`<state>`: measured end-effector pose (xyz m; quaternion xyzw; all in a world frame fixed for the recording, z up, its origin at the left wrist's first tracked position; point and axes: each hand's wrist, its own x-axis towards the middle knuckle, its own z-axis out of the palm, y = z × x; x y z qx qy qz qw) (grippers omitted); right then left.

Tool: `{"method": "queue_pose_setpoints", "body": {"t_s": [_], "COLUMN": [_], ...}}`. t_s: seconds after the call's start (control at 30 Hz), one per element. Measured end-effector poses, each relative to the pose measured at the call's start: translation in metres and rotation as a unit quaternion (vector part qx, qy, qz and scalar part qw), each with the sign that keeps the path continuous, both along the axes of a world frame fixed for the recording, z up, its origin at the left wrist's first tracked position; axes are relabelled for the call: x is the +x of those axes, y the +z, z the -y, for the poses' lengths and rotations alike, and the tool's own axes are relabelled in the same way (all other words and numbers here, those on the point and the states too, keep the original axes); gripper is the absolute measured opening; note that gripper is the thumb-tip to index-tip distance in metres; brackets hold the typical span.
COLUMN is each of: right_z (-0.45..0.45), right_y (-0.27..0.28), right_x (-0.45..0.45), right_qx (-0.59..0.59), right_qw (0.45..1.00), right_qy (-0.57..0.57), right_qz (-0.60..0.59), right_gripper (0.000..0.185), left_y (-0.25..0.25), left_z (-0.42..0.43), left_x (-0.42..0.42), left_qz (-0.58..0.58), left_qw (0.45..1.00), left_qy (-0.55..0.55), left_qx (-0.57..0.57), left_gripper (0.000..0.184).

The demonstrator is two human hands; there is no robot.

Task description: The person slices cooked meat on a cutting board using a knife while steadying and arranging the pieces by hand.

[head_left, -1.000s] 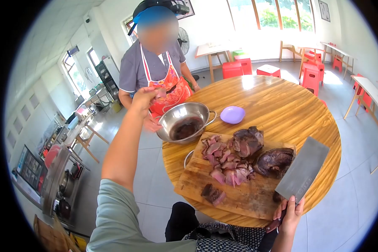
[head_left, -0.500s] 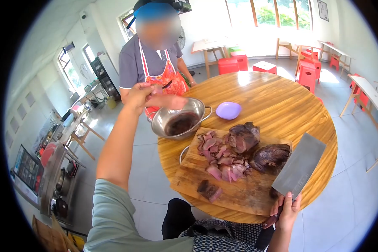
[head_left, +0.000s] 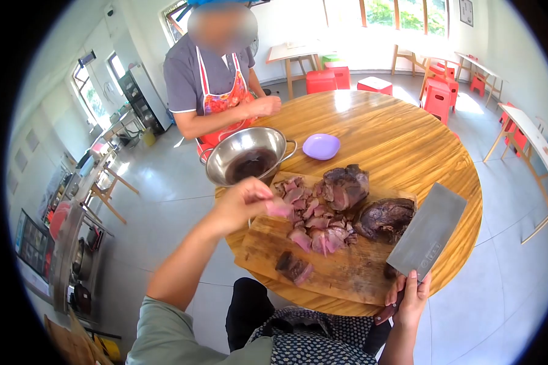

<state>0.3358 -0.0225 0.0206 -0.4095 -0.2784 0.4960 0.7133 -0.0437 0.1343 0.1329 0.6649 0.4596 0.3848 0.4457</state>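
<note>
My left hand (head_left: pixel 240 205) pinches a pink slice of meat (head_left: pixel 278 207) between thumb and fingers, at the left side of the wooden cutting board (head_left: pixel 353 285). Beside it lies a pile of sliced meat (head_left: pixel 323 228). My right hand (head_left: pixel 413 297) grips the handle of a cleaver (head_left: pixel 428 231), its broad blade tilted up over the board's right edge. Two large dark chunks of meat, one at the back (head_left: pixel 345 185) and one near the blade (head_left: pixel 385 219), rest on the board. A smaller cut piece (head_left: pixel 294 267) sits at the front left.
A metal bowl (head_left: pixel 274 141) with dark contents stands behind the board on the round wooden table (head_left: pixel 396 134). Next to it is a purple dish (head_left: pixel 321 146). Across the table a person in a red apron (head_left: pixel 228 97) holds one hand (head_left: pixel 265 106) above the tabletop. Red stools (head_left: pixel 437 96) stand behind.
My left hand has come down from above the bowl to the board's left side, holding the slice. The other person's forearm now shows behind the bowl. My right hand keeps the cleaver in place.
</note>
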Motion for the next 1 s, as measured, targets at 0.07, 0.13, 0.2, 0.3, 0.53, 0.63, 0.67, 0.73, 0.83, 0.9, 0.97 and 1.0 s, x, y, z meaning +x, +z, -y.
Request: {"method": "queue_pose_setpoints", "body": {"t_s": [0.07,0.13,0.2,0.3,0.53,0.63,0.67,0.73,0.83,0.9,0.97,1.0], "right_z": [0.0,0.0,0.0,0.0,-0.001,-0.002,-0.002,0.0,0.001,-0.01,-0.008,-0.007], "right_y": [-0.001,-0.003,-0.004,-0.003,0.001,0.004,0.004,0.005,-0.002,-0.023,0.007,0.009], "right_x": [0.001,0.003,0.004,0.001,-0.001,-0.003,-0.003,-0.001,0.004,0.007,0.001,-0.001], "right_qx": [-0.003,-0.001,-0.006,-0.009,-0.021,-0.029,-0.03,-0.029,-0.019,0.03,0.023,0.03], "right_qw": [1.0,1.0,1.0,1.0,1.0,0.999,0.999,0.999,0.999,0.999,0.999,0.998], "right_qy": [0.0,0.003,0.0,-0.004,-0.014,-0.018,-0.015,-0.012,-0.005,-0.006,0.039,0.031], "right_qz": [0.0,-0.009,-0.002,0.007,0.015,0.014,0.015,0.01,0.047,0.028,0.022,0.043], "right_gripper": [0.016,0.021,0.021,0.021,0.026,0.024,0.024,0.021,0.022,0.017,0.008,0.008], "left_y": [-0.032,-0.048,-0.056,-0.057,-0.061,-0.068,-0.07,-0.077,-0.095,-0.097,-0.09,-0.091], "left_z": [0.009,0.022,0.032,0.048,0.085,0.095,0.098,0.103,0.115,0.115,0.119,0.122], "left_x": [0.012,0.028,0.037,0.042,0.039,0.037,0.036,0.035,0.034,0.04,0.044,0.049], "left_qz": [-0.06,-0.064,-0.083,-0.126,-0.109,-0.095,-0.095,-0.062,-0.021,-0.055,-0.104,-0.12], "left_qw": [0.998,0.998,0.996,0.992,0.983,0.984,0.984,0.989,0.989,0.979,0.968,0.959], "left_qy": [-0.017,-0.008,-0.013,-0.018,0.024,0.042,0.045,0.073,0.116,0.161,0.161,0.153], "left_qx": [0.013,0.007,-0.003,0.017,0.143,0.146,0.145,0.115,0.084,0.109,0.162,0.205], "left_gripper": [0.02,0.021,0.022,0.021,0.018,0.016,0.016,0.017,0.018,0.023,0.033,0.039]}}
